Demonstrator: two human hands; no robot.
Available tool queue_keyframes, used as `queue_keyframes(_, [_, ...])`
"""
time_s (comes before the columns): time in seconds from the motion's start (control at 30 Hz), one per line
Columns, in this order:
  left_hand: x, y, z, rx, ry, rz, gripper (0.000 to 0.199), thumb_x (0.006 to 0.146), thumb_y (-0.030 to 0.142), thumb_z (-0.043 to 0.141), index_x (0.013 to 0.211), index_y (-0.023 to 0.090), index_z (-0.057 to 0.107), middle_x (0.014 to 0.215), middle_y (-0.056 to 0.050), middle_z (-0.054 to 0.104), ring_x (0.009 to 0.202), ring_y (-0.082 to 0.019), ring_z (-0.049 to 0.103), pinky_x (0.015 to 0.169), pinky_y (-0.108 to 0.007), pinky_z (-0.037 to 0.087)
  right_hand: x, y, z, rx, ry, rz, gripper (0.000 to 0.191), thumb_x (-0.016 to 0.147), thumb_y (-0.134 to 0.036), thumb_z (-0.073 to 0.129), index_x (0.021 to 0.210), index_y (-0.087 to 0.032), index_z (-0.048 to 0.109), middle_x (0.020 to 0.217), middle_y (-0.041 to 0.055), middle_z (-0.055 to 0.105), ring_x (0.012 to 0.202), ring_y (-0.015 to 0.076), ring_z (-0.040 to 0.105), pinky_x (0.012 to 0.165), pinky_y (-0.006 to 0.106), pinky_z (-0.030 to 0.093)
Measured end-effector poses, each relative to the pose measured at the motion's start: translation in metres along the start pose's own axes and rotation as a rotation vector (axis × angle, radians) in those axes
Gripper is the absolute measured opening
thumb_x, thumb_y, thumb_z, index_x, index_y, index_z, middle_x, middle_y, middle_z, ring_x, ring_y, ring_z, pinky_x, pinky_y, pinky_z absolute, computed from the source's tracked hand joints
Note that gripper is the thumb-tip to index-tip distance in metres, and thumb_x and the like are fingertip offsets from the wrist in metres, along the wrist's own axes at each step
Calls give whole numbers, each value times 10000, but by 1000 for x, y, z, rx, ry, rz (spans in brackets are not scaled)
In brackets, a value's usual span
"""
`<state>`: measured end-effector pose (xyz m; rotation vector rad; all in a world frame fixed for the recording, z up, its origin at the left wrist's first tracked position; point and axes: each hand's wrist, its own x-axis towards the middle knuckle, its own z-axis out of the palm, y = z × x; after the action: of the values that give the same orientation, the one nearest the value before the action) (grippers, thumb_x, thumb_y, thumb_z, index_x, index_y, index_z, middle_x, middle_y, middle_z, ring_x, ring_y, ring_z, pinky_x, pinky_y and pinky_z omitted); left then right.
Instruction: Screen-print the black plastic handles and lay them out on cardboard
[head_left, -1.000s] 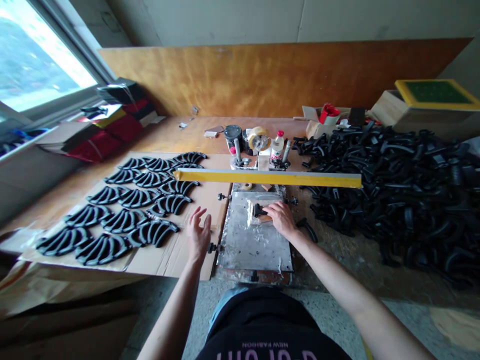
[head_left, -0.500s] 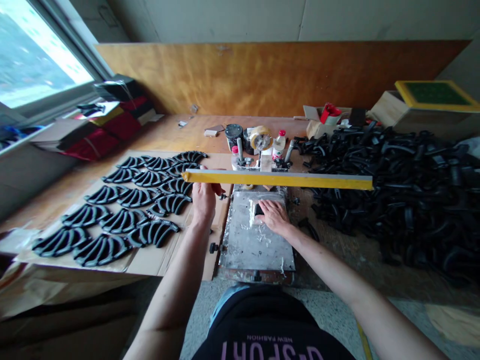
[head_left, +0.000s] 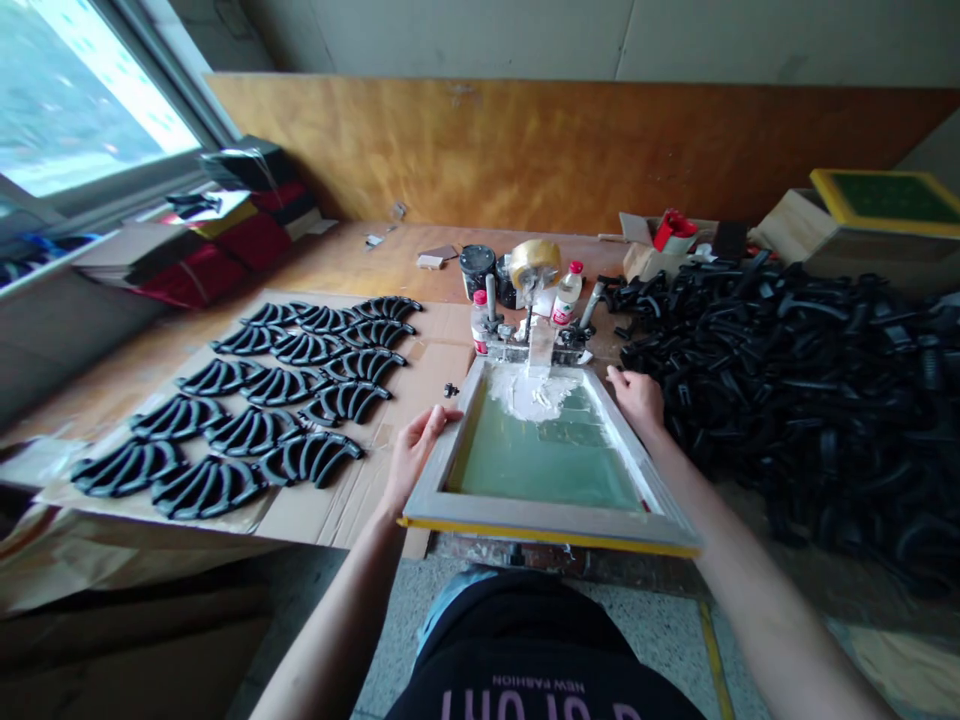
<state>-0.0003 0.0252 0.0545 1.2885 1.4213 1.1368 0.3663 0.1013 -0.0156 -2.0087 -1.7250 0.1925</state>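
Note:
A screen frame with a greenish mesh lies lowered over the metal base, its front edge yellow. White paste is spread on the far part of the mesh. My left hand is closed at the frame's left side, thumb and fingers on its edge. Beside the far right side of the frame is my right hand, fingers curled together; what they pinch, if anything, cannot be made out. The frame hides the base plate.
Rows of curved black parts lie on cardboard at left. A large heap of black parts covers the right side. Behind the frame stand bottles, a black tub and a tape roll. Clamp posts rise at its hinge.
The frame has swung down from its raised position over the base plate. My left hand came down with it. My right hand left the small black piece and moved out to the frame's right side.

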Motion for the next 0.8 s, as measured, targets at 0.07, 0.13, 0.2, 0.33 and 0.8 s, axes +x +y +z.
queue_keyframes(0.07, [-9,-20,-3,38,-56,-77,505,783,618,576,909,156,734,825,-35,680,732,-163,579,636,-238,455,12,-15,-7,97,113,-53,382,979,-324,391,1206,-131,629,1092,150,679,978,239,624,883,368,486])
queue_keyframes(0.13, [-15,-48,-3,17,-120,-154,559,780,600,587,1113,163,692,844,-38,688,707,-157,584,587,-227,441,19,-38,-8,160,187,-248,452,939,-272,465,1376,-160,494,1289,128,591,1147,253,557,984,404,440])
queue_keyframes(0.2, [-18,-77,1,2,-148,-209,686,774,590,597,1313,167,572,783,-26,674,623,-138,565,521,-212,406,23,-63,-1,137,182,-431,582,887,-245,558,1443,-172,402,1408,117,477,1279,271,448,1060,446,380])
queue_keyframes(0.33, [-18,-116,10,67,-119,-216,711,781,561,602,1372,177,516,713,9,631,591,-125,557,532,-212,417,26,-98,28,-30,-34,-552,428,830,-181,635,1251,-151,564,1211,131,586,1158,280,499,977,418,425])
queue_keyframes(0.8, [-18,-134,15,34,-121,-279,703,810,563,581,1396,183,498,1007,-85,724,817,-209,667,687,-287,507,-42,-93,24,-139,-386,-955,149,849,-68,511,830,-169,619,851,60,637,876,192,542,697,273,374])
